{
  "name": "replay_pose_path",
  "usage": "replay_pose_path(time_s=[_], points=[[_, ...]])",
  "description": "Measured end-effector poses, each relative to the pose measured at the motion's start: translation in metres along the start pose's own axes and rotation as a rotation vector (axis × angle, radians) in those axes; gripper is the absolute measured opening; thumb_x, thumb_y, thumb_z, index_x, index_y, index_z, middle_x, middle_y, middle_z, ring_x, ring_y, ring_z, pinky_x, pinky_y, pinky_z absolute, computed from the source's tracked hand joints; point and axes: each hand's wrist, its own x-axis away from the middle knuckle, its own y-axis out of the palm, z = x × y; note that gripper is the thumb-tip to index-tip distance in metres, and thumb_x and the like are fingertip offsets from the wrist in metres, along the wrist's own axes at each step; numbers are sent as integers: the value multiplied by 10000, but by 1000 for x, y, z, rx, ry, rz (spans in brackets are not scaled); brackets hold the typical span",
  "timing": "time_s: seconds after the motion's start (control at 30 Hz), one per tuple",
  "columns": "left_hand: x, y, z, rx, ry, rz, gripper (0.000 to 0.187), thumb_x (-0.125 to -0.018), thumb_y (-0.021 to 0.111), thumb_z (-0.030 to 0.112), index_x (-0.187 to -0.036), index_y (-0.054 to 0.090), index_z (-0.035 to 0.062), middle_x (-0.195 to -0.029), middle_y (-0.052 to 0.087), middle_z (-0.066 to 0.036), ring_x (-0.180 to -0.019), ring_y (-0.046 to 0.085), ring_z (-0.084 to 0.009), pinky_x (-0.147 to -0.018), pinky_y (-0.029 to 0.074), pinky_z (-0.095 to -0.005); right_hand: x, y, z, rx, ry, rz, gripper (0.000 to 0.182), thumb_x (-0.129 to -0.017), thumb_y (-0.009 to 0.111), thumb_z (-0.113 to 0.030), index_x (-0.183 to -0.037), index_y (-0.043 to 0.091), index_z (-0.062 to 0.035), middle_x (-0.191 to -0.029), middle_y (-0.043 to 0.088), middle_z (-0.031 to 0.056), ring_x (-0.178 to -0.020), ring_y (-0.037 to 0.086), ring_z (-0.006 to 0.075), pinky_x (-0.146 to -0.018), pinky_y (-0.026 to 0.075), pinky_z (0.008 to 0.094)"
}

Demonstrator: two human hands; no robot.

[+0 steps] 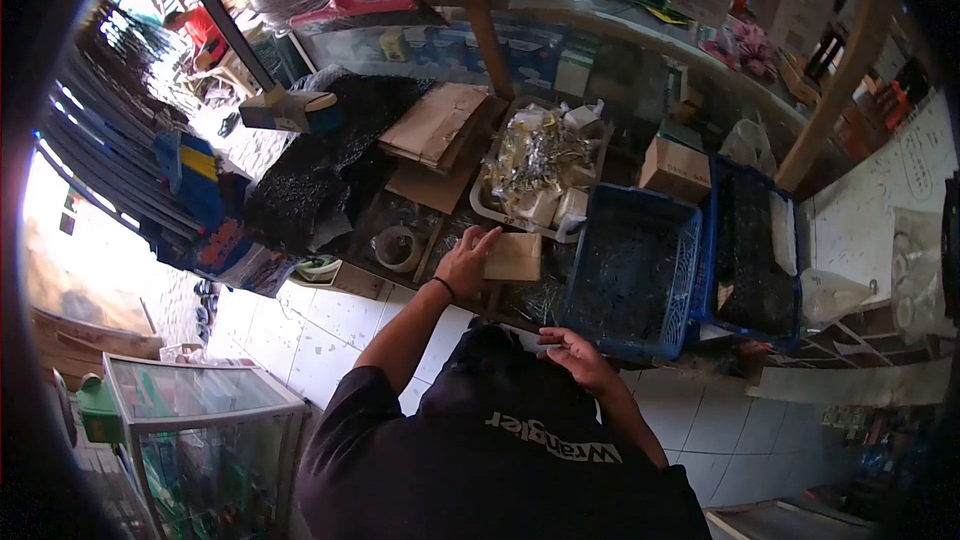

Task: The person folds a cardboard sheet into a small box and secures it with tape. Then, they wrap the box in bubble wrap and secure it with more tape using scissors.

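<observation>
My left hand rests on the left end of a small tan cardboard box, its fingers closed over the edge. The box lies at the counter's front, just below a white tray heaped with clear and yellowish plastic-wrapped items. My right hand is held low in front of the counter, near the front corner of a blue plastic basket. Its fingers point left and are apart, with nothing plainly seen in them. Clear plastic wrap lies between the hands.
Left of the tray are flattened cardboard pieces, a roll of tape and black plastic sheeting. A brown box and a second blue basket stand right. A glass cabinet is at lower left. A person in red is far off.
</observation>
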Motion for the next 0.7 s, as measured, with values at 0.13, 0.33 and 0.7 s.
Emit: replay_pose_path(time_s=[0.13,0.33,0.7], points=[[0,-11,0,136,23,65,893,-624,773,159,-1369,279,152,-1313,311,-192,-1185,411,-381,-958,417,-402,-23,10,-14,14,97,36,390,-914,523,-165,-1242,427,23,-1187,506,124,-1075,511,188,-942,423,326],[17,-47,-46,332,-110,502,618,-714,728,162,-1258,444,89,-1211,448,-167,-1119,465,-361,-939,411,-409,-69,31,-25,-5,212,118,351,-918,518,-155,-1213,453,23,-1152,531,121,-1047,527,191,-921,434,336],[17,-155,-182,-317,-519,898,505,-745,675,249,-1202,498,126,-1134,504,-94,-1162,415,-293,-953,307,-469,-148,79,-59,111,283,229,331,-913,523,-173,-1210,473,-36,-1125,566,70,-946,575,163,-797,438,283]])
